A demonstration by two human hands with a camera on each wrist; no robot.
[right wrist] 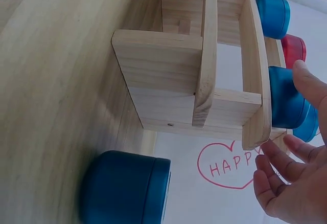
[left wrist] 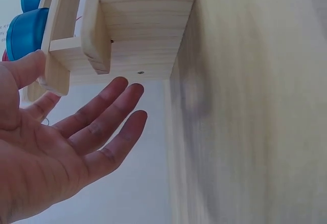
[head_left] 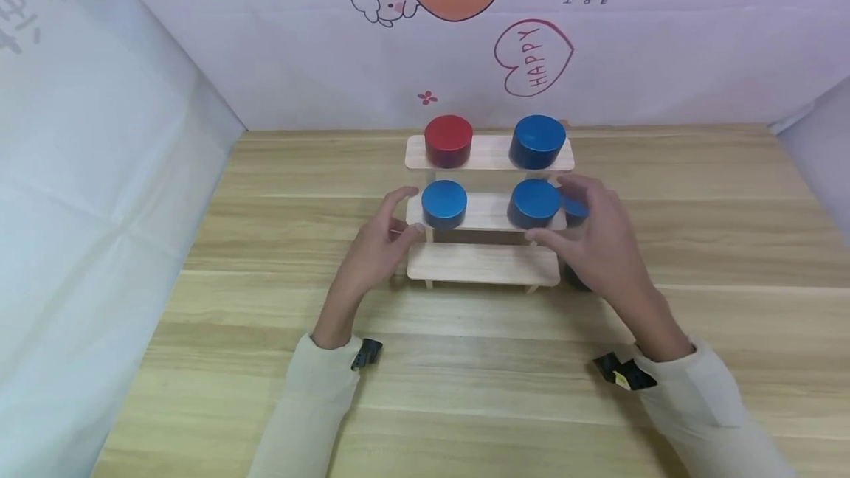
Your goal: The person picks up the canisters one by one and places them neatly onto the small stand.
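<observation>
In the middle of the frame a three-tier wooden shelf (head_left: 482, 264) stands on the worktop (head_left: 465, 375), its long axis running left to right. The right hand (head_left: 600, 238) is at the right end of the middle tier, nearest the middle-right blue tin (head_left: 534, 205): this tin lies to the left of the palm, between thumb and forefinger. Those two are parted around it, but I cannot tell whether they press on it. The left hand (head_left: 381, 242) is at the tier's opposite end, fingers spread, thumb and forefinger by the board's corners, just beside the middle-left blue tin (head_left: 444, 205).

The top tier bears a red tin (head_left: 448, 142) at left and a top-right blue tin (head_left: 538, 142). All four are upright with tops covered, so contents are hidden. In the right wrist view, a larger-looking blue container (right wrist: 125, 188) stands on the worktop, lower left.
</observation>
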